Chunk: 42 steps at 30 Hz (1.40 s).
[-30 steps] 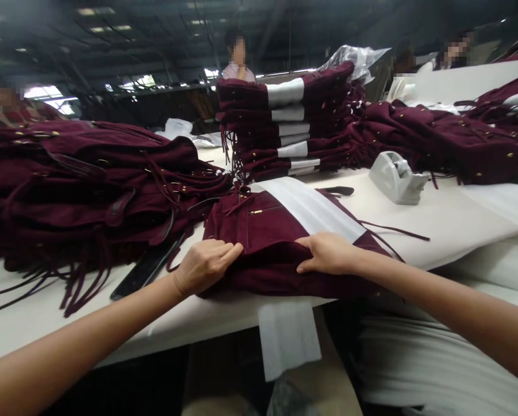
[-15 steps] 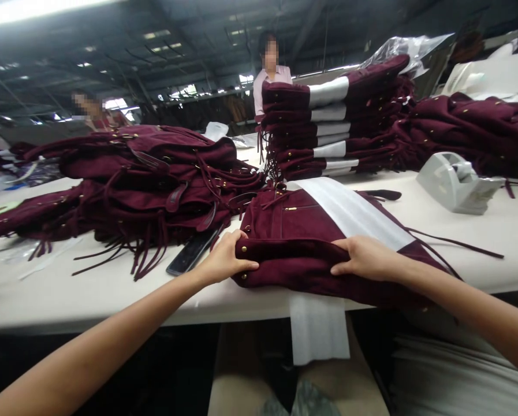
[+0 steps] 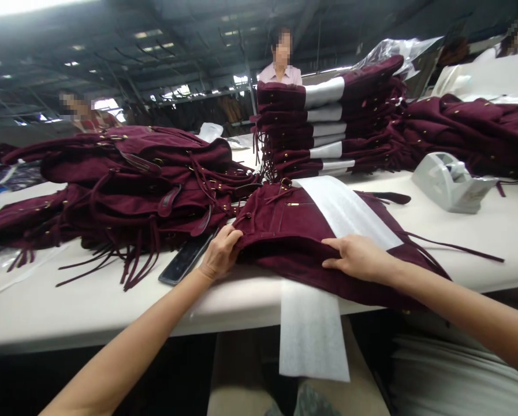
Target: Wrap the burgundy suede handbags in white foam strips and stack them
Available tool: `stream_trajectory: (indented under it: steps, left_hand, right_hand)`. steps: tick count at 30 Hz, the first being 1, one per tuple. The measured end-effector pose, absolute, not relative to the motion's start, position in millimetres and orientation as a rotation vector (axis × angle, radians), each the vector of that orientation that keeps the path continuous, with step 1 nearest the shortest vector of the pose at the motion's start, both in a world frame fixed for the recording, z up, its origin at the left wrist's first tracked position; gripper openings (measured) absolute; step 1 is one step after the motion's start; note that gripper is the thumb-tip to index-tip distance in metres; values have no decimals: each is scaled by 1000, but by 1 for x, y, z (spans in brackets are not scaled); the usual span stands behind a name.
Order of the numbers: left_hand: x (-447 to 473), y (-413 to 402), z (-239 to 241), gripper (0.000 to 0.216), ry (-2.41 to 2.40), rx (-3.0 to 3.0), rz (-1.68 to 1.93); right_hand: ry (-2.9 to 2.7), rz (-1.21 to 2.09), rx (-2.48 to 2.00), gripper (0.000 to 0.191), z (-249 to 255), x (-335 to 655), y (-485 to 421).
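Note:
A maroon fabric bag with a small zip and brass studs lies at the table's front edge. My left hand is closed on its left corner, thumb and fingers pinching the edge. On the front fold, my right hand grips the bag with thumb and fingers around the cloth. A white strip crosses the bag's top at a slant. More white strip comes out beneath the bag and hangs over the table edge.
A heap of maroon bags lies left, with a phone in front. Behind stands a stack of white-banded bags. A grey tape dispenser sits right, near more bags. A person is behind the stack.
My left hand has turned and drawn the bag's left corner inward and down. The front fold lies flatter, and more white strip hangs below the edge. The right hand keeps its grip.

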<state>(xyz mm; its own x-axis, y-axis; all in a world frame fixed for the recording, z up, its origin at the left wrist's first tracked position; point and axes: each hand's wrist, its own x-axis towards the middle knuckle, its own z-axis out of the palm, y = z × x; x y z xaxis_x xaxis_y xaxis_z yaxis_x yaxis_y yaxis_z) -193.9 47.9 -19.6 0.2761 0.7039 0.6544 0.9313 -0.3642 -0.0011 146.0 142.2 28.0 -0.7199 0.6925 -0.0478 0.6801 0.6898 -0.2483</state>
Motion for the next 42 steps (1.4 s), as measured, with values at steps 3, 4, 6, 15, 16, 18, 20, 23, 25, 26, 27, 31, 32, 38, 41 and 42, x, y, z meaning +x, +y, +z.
stream_trajectory:
  steps: [3,4,6,15,16,18,20,23,25,26,27,31,32,38,41,42]
  left_hand:
    - [-179,30,-21,43,-1744,-1903,-1123]
    - [-174,23,-20,53,-1863,-1785,-1236]
    - [-163,9,-18,63,-2136,-1607,-1488]
    - [-145,9,-25,58,-2475,-1541,-2192]
    - [-147,14,-25,56,-2447,-1531,-2154]
    - [-153,25,-23,53,-2431,-1504,-2155]
    - [-159,32,-18,56,-2582,-1425,-2278]
    - [-162,31,-11,61,-2991,-1182,-2422]
    - [-159,25,-8,63,-3113,-1065,-2461]
    - [-156,21,-7,63,-3120,-1047,-2479]
    - [-154,18,-7,63,-3124,-1052,-2473]
    - [-159,14,-10,59,-3209,-1239,-2006]
    - [-163,14,-10,61,-3180,-1287,-1773]
    - [-158,6,14,78,-2020,-1713,-887]
    - [-137,14,33,46,-1619,-2198,-540]
    - [-134,20,37,40,-1553,-2304,-418]
  right_hand:
    - [-2867,135,-1125,31,23,147,136]
    - [-2871,69,-1107,29,21,147,134]
    - [-2858,-41,-1055,28,15,149,128]
    - [-2635,-432,-663,52,-9,160,112]
    - [-2624,-437,-654,52,-8,160,112]
    - [-2625,-416,-626,53,-6,161,113]
    - [-2644,-386,-579,56,-3,162,115]
    - [-2687,-373,-498,62,0,165,122]
    - [-2709,-388,-417,63,0,169,126]
    - [-2714,-404,-365,62,-1,170,128]
    - [-2714,-422,-314,60,-2,171,130]
    - [-2720,-486,-209,52,-6,171,133]
    - [-2732,-498,-207,51,-6,170,133]
    - [-2802,-563,-257,46,-5,165,132]
    - [-2791,-599,-264,44,-5,164,129]
    - [-2779,-614,-259,43,-4,164,128]
